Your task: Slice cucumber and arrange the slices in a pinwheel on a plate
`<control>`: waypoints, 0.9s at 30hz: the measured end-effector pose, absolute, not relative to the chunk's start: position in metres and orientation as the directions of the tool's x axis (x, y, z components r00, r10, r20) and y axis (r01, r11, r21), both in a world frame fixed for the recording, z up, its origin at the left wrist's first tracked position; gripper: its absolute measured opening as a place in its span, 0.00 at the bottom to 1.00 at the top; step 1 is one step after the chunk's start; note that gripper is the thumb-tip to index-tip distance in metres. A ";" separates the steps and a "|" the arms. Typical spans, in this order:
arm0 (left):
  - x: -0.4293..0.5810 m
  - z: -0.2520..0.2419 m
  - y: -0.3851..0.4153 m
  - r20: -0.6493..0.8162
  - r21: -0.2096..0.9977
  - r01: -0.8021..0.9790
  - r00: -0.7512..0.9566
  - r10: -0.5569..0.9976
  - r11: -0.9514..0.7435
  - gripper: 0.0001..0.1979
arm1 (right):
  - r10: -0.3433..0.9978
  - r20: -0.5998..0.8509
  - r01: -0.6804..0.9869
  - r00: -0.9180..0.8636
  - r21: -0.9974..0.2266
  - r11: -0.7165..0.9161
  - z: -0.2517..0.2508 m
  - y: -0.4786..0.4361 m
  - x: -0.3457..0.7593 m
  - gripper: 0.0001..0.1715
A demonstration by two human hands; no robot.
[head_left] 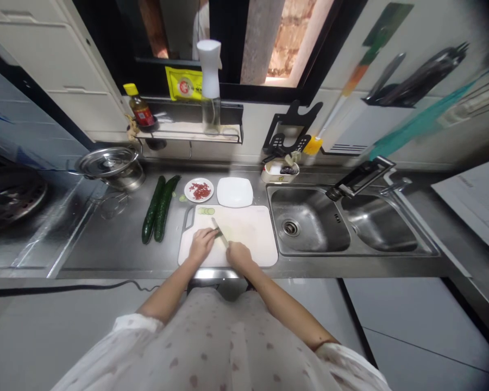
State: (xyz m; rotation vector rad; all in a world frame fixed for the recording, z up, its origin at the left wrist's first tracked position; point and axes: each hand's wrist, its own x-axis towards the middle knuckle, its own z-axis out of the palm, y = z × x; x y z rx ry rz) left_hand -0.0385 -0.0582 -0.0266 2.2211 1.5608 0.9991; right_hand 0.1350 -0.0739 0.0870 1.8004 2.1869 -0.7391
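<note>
My right hand (239,257) is closed round the handle of a knife (219,232), whose blade points up and left over the white cutting board (255,231). Beside the blade, the curled fingers of my left hand (202,244) press a dark green piece of cucumber (218,232) to the board; most of it is hidden under the hand. A few pale cucumber slices (206,210) overlap at the board's upper left. Two whole cucumbers (154,210) lie side by side on the steel counter to the left.
Behind the board are a small plate (187,196) with chopped red bits and a white square plate (234,191). A double sink (309,239) with a faucet (367,176) adjoins on the right. A lidded steel pot (114,168) stands back left, below a shelf holding bottles.
</note>
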 end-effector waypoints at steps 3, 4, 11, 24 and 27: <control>-0.038 -0.028 -0.058 0.387 0.558 0.729 0.193 0.902 -0.395 0.14 | 0.854 -0.468 0.963 -0.228 -0.238 0.127 0.085 -0.080 0.139 0.18; -0.038 -0.028 -0.058 0.387 0.559 0.729 0.192 0.902 -0.395 0.14 | 0.854 -0.468 0.963 -0.228 -0.238 0.127 0.085 -0.081 0.140 0.18; -0.038 -0.028 -0.058 0.386 0.552 0.734 0.195 0.902 -0.395 0.15 | 0.850 -0.476 0.962 -0.226 -0.247 0.117 0.089 -0.066 0.130 0.19; -0.038 -0.029 -0.058 0.382 0.550 0.739 0.192 0.904 -0.389 0.14 | 0.861 -0.454 0.962 -0.230 -0.241 0.130 0.081 -0.072 0.133 0.19; -0.038 -0.029 -0.057 0.382 0.545 0.741 0.197 0.903 -0.392 0.14 | 0.860 -0.457 0.964 -0.228 -0.230 0.133 0.080 -0.081 0.139 0.18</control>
